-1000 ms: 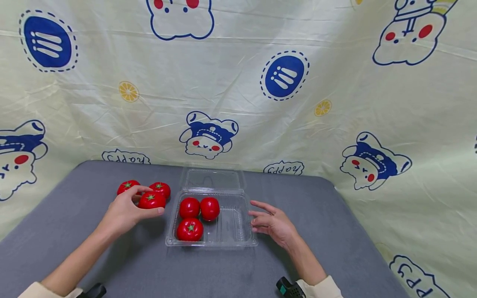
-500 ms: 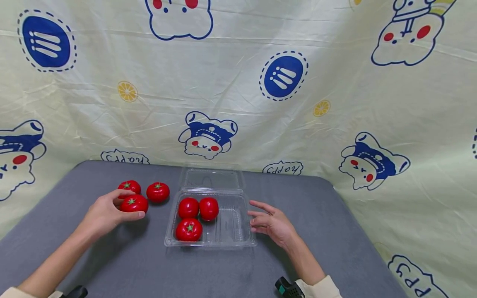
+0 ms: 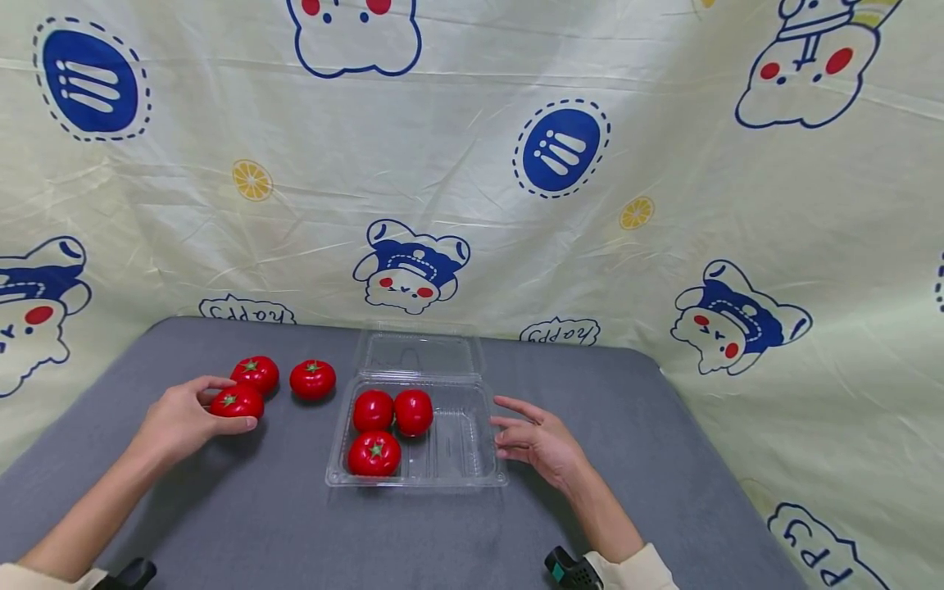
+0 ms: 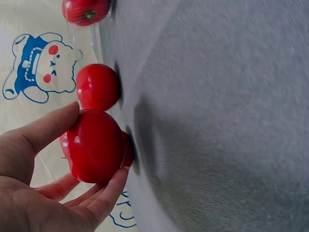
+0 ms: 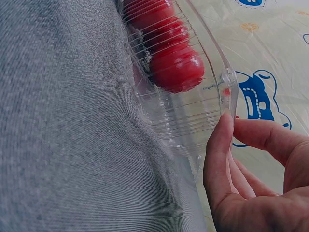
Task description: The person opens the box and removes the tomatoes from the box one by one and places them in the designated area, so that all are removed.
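My left hand holds a glossy red tomato between thumb and fingers, at the left of the table. In the left wrist view, the held tomato appears raised off the cloth, partly covering another tomato behind it. That tomato sits just beyond my hand, with one more tomato to its right. My right hand rests its extended, spread fingertips against the right side of an open clear plastic box. Three tomatoes lie in its left and middle part.
The clear lid lies folded back behind the box. Grey cloth covers the table. A cream curtain printed with cartoon bears hangs close behind the table's back edge.
My left hand has carried its tomato leftward, away from the box, uncovering the two tomatoes behind. My right hand and the box have stayed put.
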### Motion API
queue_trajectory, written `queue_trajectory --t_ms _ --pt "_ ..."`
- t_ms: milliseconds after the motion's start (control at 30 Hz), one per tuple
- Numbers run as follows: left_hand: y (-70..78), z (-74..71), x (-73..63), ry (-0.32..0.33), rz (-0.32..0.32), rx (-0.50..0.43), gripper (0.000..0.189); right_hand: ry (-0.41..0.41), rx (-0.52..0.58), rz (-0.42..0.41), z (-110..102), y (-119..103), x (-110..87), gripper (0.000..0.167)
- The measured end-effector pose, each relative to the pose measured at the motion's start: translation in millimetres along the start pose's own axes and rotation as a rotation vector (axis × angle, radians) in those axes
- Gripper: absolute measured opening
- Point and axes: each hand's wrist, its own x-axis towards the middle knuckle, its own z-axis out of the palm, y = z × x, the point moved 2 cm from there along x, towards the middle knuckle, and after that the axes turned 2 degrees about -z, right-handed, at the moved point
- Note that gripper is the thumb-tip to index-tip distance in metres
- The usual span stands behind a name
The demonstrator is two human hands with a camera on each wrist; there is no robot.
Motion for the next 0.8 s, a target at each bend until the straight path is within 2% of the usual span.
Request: queue_trajectory --t_ms 200,467,800 --pt "-9.2 -2.1 2.2 0.001 -0.052 0.013 0.089 0.013 -0.004 0.001 0.9 0.6 1.1 0.069" --pt "-15.8 0.4 3.5 -0.012 -0.081 0.014 0.090 0.000 -0.005 -0.002 0.9 0.6 0.1 0.070" --pt "-16.8 3.9 1.6 -0.028 -0.062 -0.007 0.090 -0.010 -0.004 -0.002 0.1 0.4 0.0 0.070"
